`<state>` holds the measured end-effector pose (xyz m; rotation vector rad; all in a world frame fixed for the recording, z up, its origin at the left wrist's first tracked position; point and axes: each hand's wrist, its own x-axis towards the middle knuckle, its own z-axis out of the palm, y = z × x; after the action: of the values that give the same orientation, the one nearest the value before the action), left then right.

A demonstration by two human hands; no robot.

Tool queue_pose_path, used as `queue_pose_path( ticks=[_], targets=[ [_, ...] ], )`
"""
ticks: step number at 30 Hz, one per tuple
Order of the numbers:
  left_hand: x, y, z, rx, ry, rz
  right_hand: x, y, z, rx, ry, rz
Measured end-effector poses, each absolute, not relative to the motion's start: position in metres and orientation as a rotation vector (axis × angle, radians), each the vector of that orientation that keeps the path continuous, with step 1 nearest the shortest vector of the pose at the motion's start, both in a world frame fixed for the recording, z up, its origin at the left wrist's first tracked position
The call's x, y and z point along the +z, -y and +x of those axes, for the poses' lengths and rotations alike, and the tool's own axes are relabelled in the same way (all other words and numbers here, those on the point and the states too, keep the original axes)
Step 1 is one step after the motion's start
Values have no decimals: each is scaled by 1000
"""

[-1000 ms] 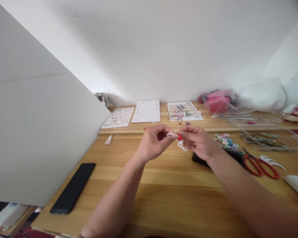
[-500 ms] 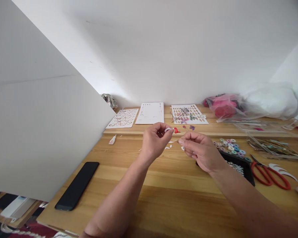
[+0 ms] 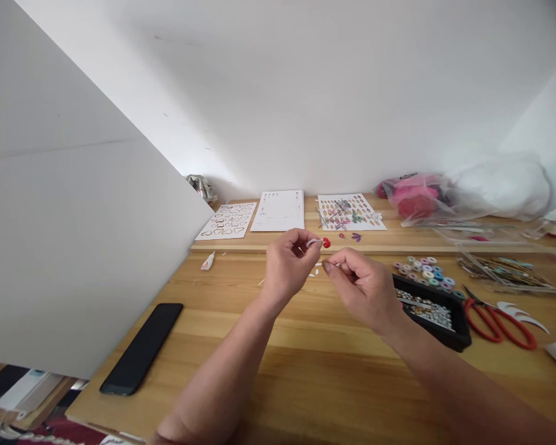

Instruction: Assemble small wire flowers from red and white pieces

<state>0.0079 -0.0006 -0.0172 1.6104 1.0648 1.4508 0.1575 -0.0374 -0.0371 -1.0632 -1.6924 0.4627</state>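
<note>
The left hand (image 3: 287,259) is closed in a pinch, thumb against fingertips, around a thin white strip (image 3: 313,242). A small red piece (image 3: 327,243) shows at the strip's right end, just beyond the left fingertips, held up above the table (image 3: 306,371). The right hand (image 3: 364,287) is near it, lower and to the right, thumb and forefinger brought together at the tips, its other fingers curled loosely; whether a fine thread or anything else sits in that pinch is too small to tell. The hands are apart.

For work this small, a light but firm left grip close behind the red piece would probably hold it steady without creasing the strip. The right fingertips would do best to pull gently and evenly, with the red piece in plain sight.

The 5 or so white scraps (image 3: 317,272) under the hands look easy to sweep away. The right forearm passes near the black tray (image 3: 454,341) of beads (image 3: 438,315), so a low elbow movement could jolt it. Scissors (image 3: 495,321) lie right of the tray, thread spools (image 3: 427,275) behind it.
</note>
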Motion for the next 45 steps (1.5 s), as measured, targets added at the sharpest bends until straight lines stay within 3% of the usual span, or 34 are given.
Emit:
queue_pose_path(
  ticks=[7, 11, 26, 32, 37, 45],
  targets=[
    [-11, 2, -1, 1239, -947, 1552, -25, 26, 169, 975, 1620, -957],
    [-13, 0, -2, 1185, -889, 1519, -25, 23, 172, 1064, 1576, -941],
    [-18, 0, 6, 1449, -1093, 1802, -19, 44, 164, 439, 1715, -1087],
    [-12, 7, 2, 1185, -980, 1952, -7, 41, 179, 396, 1674, -1093],
    [-6, 13, -1, 1029, -890, 1870, -12, 24, 189, 694, 1566, -1072],
    [-10, 8, -1, 1043, -824, 1709, -28, 6, 187, 1611, 1085, -878]
  ],
)
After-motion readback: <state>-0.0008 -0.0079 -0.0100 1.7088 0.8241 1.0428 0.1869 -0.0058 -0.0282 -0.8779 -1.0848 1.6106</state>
